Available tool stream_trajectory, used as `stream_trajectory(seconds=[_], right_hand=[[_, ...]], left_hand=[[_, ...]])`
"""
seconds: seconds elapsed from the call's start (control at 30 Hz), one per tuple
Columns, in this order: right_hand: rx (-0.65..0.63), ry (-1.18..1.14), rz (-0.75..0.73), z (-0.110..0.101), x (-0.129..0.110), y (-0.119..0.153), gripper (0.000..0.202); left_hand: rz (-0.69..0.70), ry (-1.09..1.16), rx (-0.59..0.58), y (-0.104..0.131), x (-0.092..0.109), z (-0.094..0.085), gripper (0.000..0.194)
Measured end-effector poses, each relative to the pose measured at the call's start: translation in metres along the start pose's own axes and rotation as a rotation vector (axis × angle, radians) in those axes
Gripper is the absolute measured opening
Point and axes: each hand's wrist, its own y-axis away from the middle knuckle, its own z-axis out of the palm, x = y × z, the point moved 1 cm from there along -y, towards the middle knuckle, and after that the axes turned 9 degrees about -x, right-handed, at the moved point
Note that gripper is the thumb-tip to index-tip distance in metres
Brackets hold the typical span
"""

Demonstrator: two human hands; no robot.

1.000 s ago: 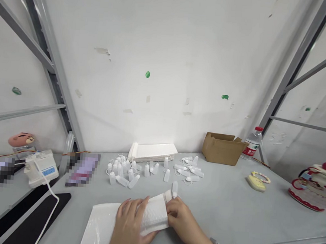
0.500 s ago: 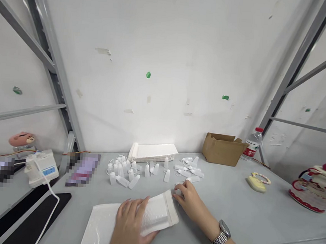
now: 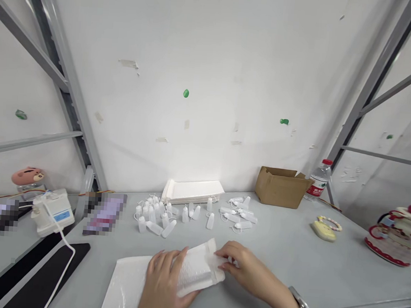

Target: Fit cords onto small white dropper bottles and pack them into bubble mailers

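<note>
A white bubble mailer (image 3: 195, 268) lies folded near the front of the table, its end angled up to the right. My left hand (image 3: 163, 275) grips it from above, with the thumb along its lower edge. At the mailer's right end, my right hand (image 3: 238, 266) has thumb and fingers pinched on the whitish edge of the flap; the exact hold is partly hidden. Beyond my hands several small translucent squeeze bottles with tethered caps (image 3: 152, 211) stand or lie in a cluster. More such bottles (image 3: 241, 215) lie to the right.
A stack of white mailers (image 3: 196, 191) rests against the wall. Right of it are an open cardboard box (image 3: 282, 187), a water bottle (image 3: 319, 180), a yellow case with a beaded loop (image 3: 324, 230) and a decorated pot (image 3: 395, 237). On the left are a blurred purple item (image 3: 106, 212) and a white device (image 3: 53, 211).
My right hand has moved from just above the mailer's right end down onto its flap, the wrist shifting right. My left hand and the mailer stay nearly still.
</note>
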Motion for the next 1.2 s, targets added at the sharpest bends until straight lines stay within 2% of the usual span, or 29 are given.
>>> stream_trajectory(seconds=[0.13, 0.3, 0.43, 0.57, 0.7, 0.97, 1.1, 1.2], right_hand=[[-0.037, 0.074, -0.056, 0.012, 0.000, -0.004, 0.035], [-0.061, -0.005, -0.121, 0.016, -0.001, -0.012, 0.033], [0.057, -0.020, 0.012, 0.007, 0.005, -0.009, 0.022], [0.038, 0.023, 0.092, 0.004, 0.013, -0.004, 0.014], [0.023, 0.049, 0.056, 0.012, 0.011, -0.008, 0.012], [-0.008, 0.136, -0.124, 0.036, -0.006, -0.033, 0.027], [-0.036, 0.023, -0.192, 0.031, -0.012, -0.032, 0.027], [0.038, -0.014, -0.121, 0.022, -0.014, -0.022, 0.029]], left_hand=[[-0.002, 0.003, -0.014, 0.000, 0.000, 0.001, 0.061], [-0.015, 0.023, -0.038, 0.000, 0.000, 0.001, 0.061], [-0.018, 0.023, -0.032, -0.001, 0.000, -0.001, 0.061], [-0.014, 0.019, -0.027, 0.000, 0.000, -0.002, 0.061], [-0.007, 0.009, -0.018, 0.000, 0.000, -0.001, 0.062], [0.030, 0.022, -0.007, -0.002, 0.000, -0.002, 0.061], [0.019, 0.018, 0.003, -0.003, 0.000, -0.003, 0.060], [0.026, 0.008, 0.006, -0.003, 0.000, -0.002, 0.060]])
